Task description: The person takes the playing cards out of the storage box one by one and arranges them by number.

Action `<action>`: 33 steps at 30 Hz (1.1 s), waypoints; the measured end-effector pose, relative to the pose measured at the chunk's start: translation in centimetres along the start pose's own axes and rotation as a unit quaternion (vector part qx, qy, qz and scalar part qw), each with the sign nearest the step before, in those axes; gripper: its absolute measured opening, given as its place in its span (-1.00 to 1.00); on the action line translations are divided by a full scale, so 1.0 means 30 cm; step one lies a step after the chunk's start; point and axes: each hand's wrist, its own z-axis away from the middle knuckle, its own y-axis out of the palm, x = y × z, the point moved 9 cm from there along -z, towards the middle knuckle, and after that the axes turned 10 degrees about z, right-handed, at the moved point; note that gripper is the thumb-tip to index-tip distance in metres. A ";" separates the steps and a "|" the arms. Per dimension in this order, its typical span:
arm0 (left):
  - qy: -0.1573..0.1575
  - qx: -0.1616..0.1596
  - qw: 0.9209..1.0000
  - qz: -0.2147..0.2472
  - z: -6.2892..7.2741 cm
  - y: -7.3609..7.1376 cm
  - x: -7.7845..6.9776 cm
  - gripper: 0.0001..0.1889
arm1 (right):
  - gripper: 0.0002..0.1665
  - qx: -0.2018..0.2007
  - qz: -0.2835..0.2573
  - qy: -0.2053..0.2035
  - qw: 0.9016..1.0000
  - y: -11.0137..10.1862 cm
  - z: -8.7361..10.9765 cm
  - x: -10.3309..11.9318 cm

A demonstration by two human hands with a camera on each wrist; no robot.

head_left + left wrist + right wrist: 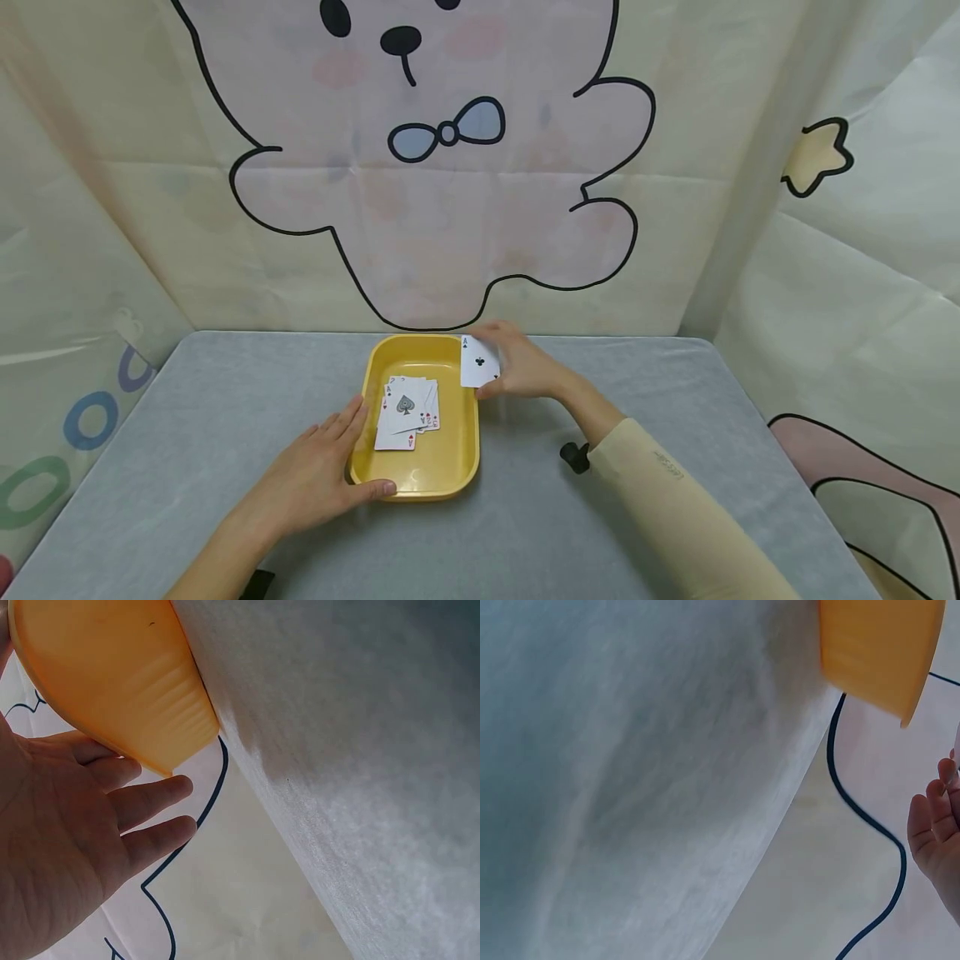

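A yellow tray [438, 471] sits on the table with a loose pile of playing cards [406, 407] in it, an ace of spades on top. Over the tray's far right rim, my right hand [522, 364] pinches an ace of clubs [477, 363] by its edges, between thumb and fingers. My left hand [324, 471] rests against the tray's left side, fingers straight along the rim and thumb over the near corner. In the left wrist view those fingers [154, 802] lie extended by the rim. Only part of the right hand [939, 832] shows in the right wrist view.
Grey cloth covers the table [247, 400]. Behind its far edge hangs a pale curtain [525, 242] with a cartoon animal, and more curtain hangs at both sides. A black wrist piece [575, 457] shows beside the right sleeve.
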 end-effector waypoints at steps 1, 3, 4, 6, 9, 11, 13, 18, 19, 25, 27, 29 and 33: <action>0.000 0.001 1.000 0.000 0.000 0.000 0.000 0.26 | 0.10 0.000 0.000 0.003 1.000 -0.004 0.004 -0.008; -0.005 0.005 1.000 0.001 -0.001 0.003 0.002 0.27 | 0.10 -0.002 0.004 0.006 1.000 -0.010 0.011 -0.024; -0.007 0.007 1.000 0.002 -0.002 0.004 0.002 0.27 | 0.09 -0.002 0.003 0.008 1.000 -0.012 0.015 -0.032; -0.012 0.012 1.000 0.002 -0.003 0.006 0.004 0.28 | 0.09 -0.004 0.005 0.010 1.000 -0.015 0.021 -0.049; -0.013 0.013 1.000 0.001 -0.003 0.007 0.004 0.28 | 0.08 -0.008 0.008 0.007 1.000 -0.019 0.028 -0.073; -0.011 0.012 1.000 0.000 -0.003 0.006 0.002 0.28 | 0.08 -0.009 0.010 0.007 1.000 -0.019 0.033 -0.089; -0.008 0.010 1.000 0.000 -0.003 0.005 0.001 0.27 | 0.07 -0.008 0.014 0.009 1.000 -0.015 0.036 -0.106; -0.006 0.008 1.000 0.001 -0.004 0.005 0.002 0.27 | 0.08 -0.003 0.018 0.019 1.000 -0.002 0.040 -0.145; -0.007 0.009 1.000 0.001 -0.004 0.005 0.002 0.27 | 0.09 -0.002 0.017 0.020 1.000 -0.001 0.039 -0.153; -0.008 0.007 1.000 0.003 -0.004 0.003 0.005 0.27 | 0.09 -0.005 0.005 0.022 1.000 0.010 0.034 -0.191; -0.008 0.007 1.000 0.002 -0.003 0.003 0.005 0.27 | 0.09 -0.003 0.006 0.025 1.000 0.018 0.033 -0.206; -0.009 0.008 1.000 0.002 -0.004 0.003 0.006 0.27 | 0.09 0.003 0.008 0.032 0.999 0.028 0.032 -0.222; -0.012 0.011 1.000 0.001 -0.005 0.004 0.006 0.28 | 0.08 0.011 0.007 0.040 0.999 0.050 0.032 -0.249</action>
